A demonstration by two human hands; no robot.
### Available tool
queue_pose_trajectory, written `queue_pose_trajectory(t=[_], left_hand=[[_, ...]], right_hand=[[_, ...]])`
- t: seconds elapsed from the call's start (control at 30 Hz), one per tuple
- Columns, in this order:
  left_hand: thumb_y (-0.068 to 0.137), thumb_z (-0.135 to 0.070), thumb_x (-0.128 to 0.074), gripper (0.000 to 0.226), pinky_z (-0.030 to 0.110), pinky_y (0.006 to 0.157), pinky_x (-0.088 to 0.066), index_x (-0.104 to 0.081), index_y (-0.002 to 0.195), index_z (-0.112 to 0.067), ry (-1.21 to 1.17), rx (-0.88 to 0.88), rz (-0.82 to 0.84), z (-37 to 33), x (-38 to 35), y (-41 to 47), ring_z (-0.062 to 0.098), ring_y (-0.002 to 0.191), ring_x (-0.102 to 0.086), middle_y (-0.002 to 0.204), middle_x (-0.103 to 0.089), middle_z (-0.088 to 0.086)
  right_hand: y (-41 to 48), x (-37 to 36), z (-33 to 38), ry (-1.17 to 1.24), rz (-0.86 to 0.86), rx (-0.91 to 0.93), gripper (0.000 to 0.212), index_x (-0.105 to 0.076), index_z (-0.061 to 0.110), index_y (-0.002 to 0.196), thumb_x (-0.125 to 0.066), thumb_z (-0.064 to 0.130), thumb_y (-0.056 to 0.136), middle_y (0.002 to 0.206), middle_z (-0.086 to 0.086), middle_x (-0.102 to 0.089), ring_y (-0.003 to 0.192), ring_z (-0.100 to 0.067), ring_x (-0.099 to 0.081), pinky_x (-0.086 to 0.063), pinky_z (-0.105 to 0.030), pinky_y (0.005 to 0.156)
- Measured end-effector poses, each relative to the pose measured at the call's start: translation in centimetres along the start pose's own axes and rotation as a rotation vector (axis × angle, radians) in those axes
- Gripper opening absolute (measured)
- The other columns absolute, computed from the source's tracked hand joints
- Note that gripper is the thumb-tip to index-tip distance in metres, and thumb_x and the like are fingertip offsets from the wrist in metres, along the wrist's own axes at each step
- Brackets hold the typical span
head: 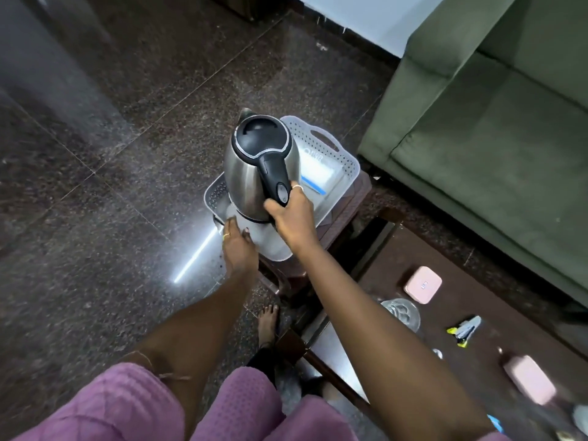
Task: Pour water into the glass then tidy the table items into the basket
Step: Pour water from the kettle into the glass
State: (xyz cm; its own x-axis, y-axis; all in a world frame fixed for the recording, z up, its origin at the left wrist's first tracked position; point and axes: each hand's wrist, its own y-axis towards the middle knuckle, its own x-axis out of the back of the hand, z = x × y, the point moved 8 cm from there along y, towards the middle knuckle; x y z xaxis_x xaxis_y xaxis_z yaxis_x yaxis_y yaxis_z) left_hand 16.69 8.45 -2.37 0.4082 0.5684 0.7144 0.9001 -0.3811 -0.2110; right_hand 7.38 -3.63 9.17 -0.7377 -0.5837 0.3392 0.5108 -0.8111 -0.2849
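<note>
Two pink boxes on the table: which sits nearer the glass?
The squarish pink box with small print on its lid, right beside the clear glass. The other pink box lies farther off, at the lower right, blurred.

— Bright or dim?
— Moderate, soft indoor light. One hard white streak of glare cuts across the polished floor (194,253), and the steel kettle (245,176) has a pale sheen.
— Sharp?
— Only mid-frame. The lower right smears, blurring the pink case (529,378). The edges bow outward.
</note>
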Motion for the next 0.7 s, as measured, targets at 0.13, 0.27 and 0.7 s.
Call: queue_pose_trajectory(t=[0.13,0.27,0.7], left_hand=[[0.090,-0.008,-0.044,0.045,0.047,0.104,-0.037,-0.040,0.135,-0.007,0.013,-0.093,-0.085,-3.2,0.0,-1.1,0.034,0.126,-0.045,0.139,-0.047,0.015],[0.089,0.001,-0.043,0.045,0.042,0.108,-0.033,-0.041,0.133,-0.001,-0.129,-0.229,-0.019,-7.7,-1.9,-3.8,0.035,0.127,-0.044,0.137,-0.047,0.021],[0.086,-0.001,-0.048,0.034,0.037,0.100,-0.043,-0.057,0.119,0.002,-0.065,-0.717,0.418,-14.3,-13.6,-20.7,0.035,0.111,-0.059,0.118,-0.063,0.022]], right_hand=[[-1.6,5.5,1.0,-0.047,-0.048,0.028,0.021,-0.043,0.020,0.072,-0.064,0.017,0.072,0.062,0.006,-0.051,0.068,-0.024,-0.053,-0.033,-0.026,0.056],[-4.0,12.1,0.6,-0.192,-0.078,0.061,0.020,-0.051,0.013,0.085,-0.065,0.018,0.072,0.073,-0.003,-0.056,0.071,-0.021,-0.050,-0.025,-0.024,0.053],[-14.0,30.8,-9.2,-0.495,-0.117,-0.147,0.016,-0.056,0.021,0.080,-0.067,0.020,0.069,0.076,-0.003,-0.062,0.072,-0.020,-0.057,-0.033,-0.026,0.055]])
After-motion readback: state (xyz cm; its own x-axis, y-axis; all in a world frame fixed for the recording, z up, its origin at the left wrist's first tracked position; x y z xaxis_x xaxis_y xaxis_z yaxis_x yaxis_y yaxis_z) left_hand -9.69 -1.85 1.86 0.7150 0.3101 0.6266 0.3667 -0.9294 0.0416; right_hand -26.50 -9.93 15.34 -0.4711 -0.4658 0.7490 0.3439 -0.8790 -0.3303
